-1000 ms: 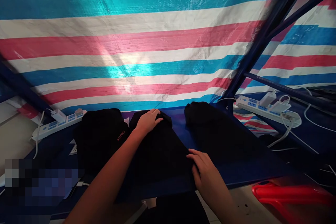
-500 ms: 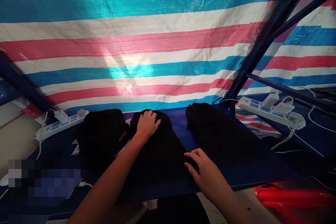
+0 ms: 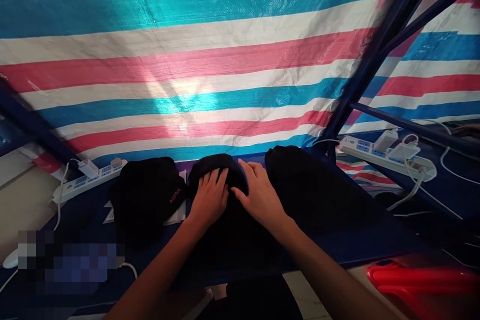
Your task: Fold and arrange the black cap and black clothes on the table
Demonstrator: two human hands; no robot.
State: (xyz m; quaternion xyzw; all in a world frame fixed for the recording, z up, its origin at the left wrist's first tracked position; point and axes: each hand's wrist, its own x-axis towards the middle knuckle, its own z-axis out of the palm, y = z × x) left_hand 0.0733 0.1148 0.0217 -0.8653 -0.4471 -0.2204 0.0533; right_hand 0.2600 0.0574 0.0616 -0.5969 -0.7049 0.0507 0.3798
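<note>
A black garment [image 3: 232, 232] lies lengthwise on the blue table [image 3: 360, 240] in front of me. My left hand [image 3: 208, 199] presses flat on its far end, fingers spread. My right hand [image 3: 258, 195] rests flat beside the left one on the same far end, fingers apart. To the left lies a second black garment [image 3: 144, 195] with small red lettering. A third black garment [image 3: 303, 185] stretches along the right side.
A striped blue, white and pink tarp [image 3: 195, 65] hangs behind the table. White power strips with plugged chargers sit at the left [image 3: 88, 177] and at the right [image 3: 386, 152]. Dark blue metal bars [image 3: 375, 55] cross the right. A red plastic object [image 3: 423, 280] lies at the bottom right.
My right hand moved from the near right edge of the middle garment up to its far end, beside my left hand. My left hand stayed on the far end.
</note>
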